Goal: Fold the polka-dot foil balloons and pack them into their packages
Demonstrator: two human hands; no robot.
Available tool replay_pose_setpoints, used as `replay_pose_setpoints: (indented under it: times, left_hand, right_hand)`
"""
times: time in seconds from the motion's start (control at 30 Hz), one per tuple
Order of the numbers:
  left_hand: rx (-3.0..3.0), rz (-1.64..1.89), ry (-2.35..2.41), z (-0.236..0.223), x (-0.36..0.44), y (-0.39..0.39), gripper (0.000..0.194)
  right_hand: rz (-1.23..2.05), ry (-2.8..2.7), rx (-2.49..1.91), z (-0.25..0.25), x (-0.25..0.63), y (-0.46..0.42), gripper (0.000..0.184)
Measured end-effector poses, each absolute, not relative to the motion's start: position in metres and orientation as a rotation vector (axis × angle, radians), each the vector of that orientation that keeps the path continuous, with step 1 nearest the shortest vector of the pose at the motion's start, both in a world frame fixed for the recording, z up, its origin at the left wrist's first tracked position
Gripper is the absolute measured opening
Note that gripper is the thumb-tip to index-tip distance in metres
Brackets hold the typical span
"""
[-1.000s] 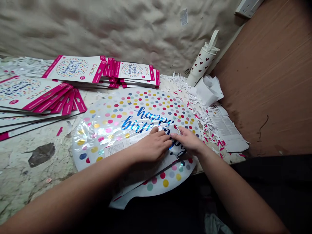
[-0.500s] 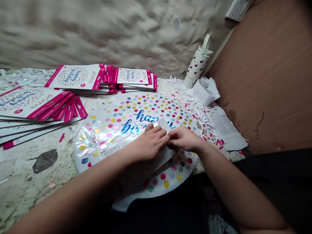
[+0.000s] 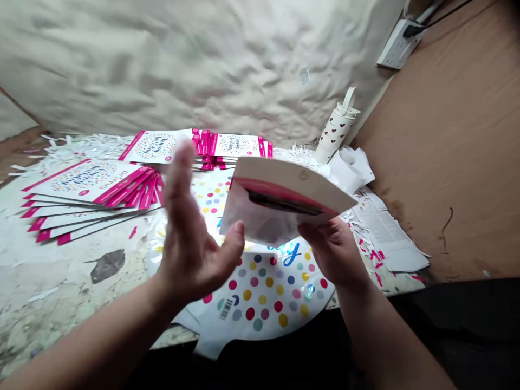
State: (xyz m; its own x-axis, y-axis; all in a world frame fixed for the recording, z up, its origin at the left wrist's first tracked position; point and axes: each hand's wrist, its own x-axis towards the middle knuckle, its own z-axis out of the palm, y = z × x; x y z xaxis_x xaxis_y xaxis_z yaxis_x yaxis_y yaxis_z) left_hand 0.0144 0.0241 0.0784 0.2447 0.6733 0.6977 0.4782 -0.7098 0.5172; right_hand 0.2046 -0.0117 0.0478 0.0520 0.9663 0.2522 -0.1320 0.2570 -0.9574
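A folded cardboard packet (image 3: 280,203), pale with a pink band and a dark slot-like gap, is tilted up above the balloon. My right hand (image 3: 335,246) pinches its lower right edge. At its left my left hand (image 3: 195,233) is open, fingers raised and blurred, thumb near the packet's lower left corner; I cannot tell if the thumb touches it. Beneath lies a flat foil balloon (image 3: 264,303), white with coloured dots and blue lettering partly hidden by the packet. Its tail hangs over the table's front edge.
Pink-and-white printed packets lie fanned in a stack (image 3: 93,184) at left, with more stacks (image 3: 239,145) behind. A heart-patterned tumbler (image 3: 335,130), paper scraps (image 3: 351,168) and printed sheets (image 3: 394,238) are at right, beside a brown panel (image 3: 455,162). A power strip (image 3: 400,43) is above.
My hands have come apart and up from the balloon. The packet is now raised in my right hand, and my left hand has opened. The view has shifted, showing more of the left side.
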Motion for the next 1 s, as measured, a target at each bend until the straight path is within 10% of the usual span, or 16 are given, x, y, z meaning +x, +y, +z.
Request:
replay_pose_setpoints:
  times: [0.3,0.5,1.0]
  left_hand:
    - [1.819,1.133,0.884,0.068,0.004,0.019,0.069]
    - [1.365,0.753,0.918,0.065,-0.011,0.015,0.019]
    - [1.111,0.653,1.090,0.011,0.002,-0.012,0.030]
  right_hand:
    - [1.140,-1.283,-0.969,0.050,0.199,-0.006,0.041]
    - [0.964,-1.426,-1.203,0.065,0.221,0.018,0.030]
    - [0.151,-2.293,-1.201,0.019,0.167,-0.019,0.021]
